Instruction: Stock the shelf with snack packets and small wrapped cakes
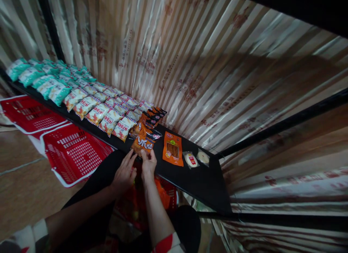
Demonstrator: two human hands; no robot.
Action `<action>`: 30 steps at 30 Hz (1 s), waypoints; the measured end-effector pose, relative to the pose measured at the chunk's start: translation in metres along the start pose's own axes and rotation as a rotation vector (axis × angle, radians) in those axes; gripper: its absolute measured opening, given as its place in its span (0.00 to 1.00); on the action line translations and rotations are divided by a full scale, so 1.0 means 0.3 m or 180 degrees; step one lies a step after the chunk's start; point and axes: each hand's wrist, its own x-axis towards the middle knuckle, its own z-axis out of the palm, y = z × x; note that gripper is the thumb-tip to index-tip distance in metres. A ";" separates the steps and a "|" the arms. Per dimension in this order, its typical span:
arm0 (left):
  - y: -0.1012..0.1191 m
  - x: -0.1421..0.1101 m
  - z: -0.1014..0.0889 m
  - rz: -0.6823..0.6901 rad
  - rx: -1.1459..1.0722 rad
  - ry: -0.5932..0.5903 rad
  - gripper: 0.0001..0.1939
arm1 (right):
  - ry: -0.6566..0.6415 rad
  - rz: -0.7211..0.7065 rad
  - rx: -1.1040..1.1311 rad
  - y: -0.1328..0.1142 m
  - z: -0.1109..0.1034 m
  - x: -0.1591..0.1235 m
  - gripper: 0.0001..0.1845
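Observation:
An orange and black snack bag (145,141) lies at the shelf's front edge, beside a short row of similar bags (154,117). My right hand (148,166) grips the bag's near edge, thumb on top. My left hand (125,174) is close by on the left, fingers stretched out, their tips at the bag's lower left corner. To the right, a flat orange packet (173,148) with a clear window rests on the black shelf (190,184). Past it are two round, pale wrapped items (191,160).
White snack bags (96,113) and teal bags (46,82) fill the shelf's left part in rows. Red baskets (78,151) stand on the floor below; another, holding orange packets (161,193), is under my arms. Striped sheeting (174,64) hangs behind, with a black post (285,122) at right.

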 end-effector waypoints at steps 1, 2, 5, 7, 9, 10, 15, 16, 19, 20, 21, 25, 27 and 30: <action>-0.007 0.004 0.005 -0.0023 -0.0007 -0.0020 0.28 | -0.0021 -0.0005 0.0013 0.006 0.007 0.008 0.23; -0.014 0.009 0.010 -0.0049 -0.0015 -0.0023 0.29 | -0.0050 -0.0015 0.0017 0.012 0.014 0.015 0.23; -0.030 0.031 0.020 -0.0107 -0.0037 -0.0029 0.31 | -0.0145 -0.0046 0.0037 0.024 0.033 0.032 0.23; -0.036 0.052 0.022 -0.0145 -0.0044 -0.0032 0.32 | -0.0169 -0.0034 0.0039 0.028 0.047 0.043 0.23; -0.039 0.074 0.022 -0.0202 -0.0049 -0.0010 0.33 | -0.0176 -0.0045 -0.0018 0.029 0.063 0.056 0.21; -0.041 0.085 0.022 -0.0229 -0.0052 0.0011 0.33 | -0.0187 -0.0063 -0.0057 0.030 0.071 0.063 0.20; -0.060 0.124 0.023 -0.0322 -0.0036 0.0087 0.33 | -0.0269 -0.0248 -0.0293 0.058 0.088 0.107 0.19; -0.064 0.128 0.024 -0.0340 -0.0022 0.0075 0.33 | -0.0259 -0.0284 -0.0407 0.068 0.086 0.116 0.19; -0.070 0.134 0.028 -0.0379 0.0014 0.0031 0.32 | -0.0218 -0.0353 -0.0776 0.096 0.069 0.137 0.17; -0.070 0.136 0.030 -0.0393 0.0031 0.0028 0.32 | -0.0211 -0.0375 -0.0879 0.102 0.062 0.142 0.16; -0.068 0.137 0.032 -0.0410 0.0055 0.0033 0.32 | -0.0204 -0.0400 -0.0977 0.105 0.057 0.147 0.16; -0.059 0.141 0.042 -0.0431 0.0143 0.0154 0.31 | -0.0149 -0.0509 -0.1328 0.099 0.053 0.160 0.13; -0.058 0.142 0.047 -0.0419 0.0150 0.0255 0.31 | -0.0144 -0.0553 -0.1455 0.091 0.059 0.163 0.13; -0.058 0.147 0.051 -0.0448 0.0198 0.0325 0.30 | -0.0191 -0.0604 -0.1690 0.080 0.063 0.162 0.13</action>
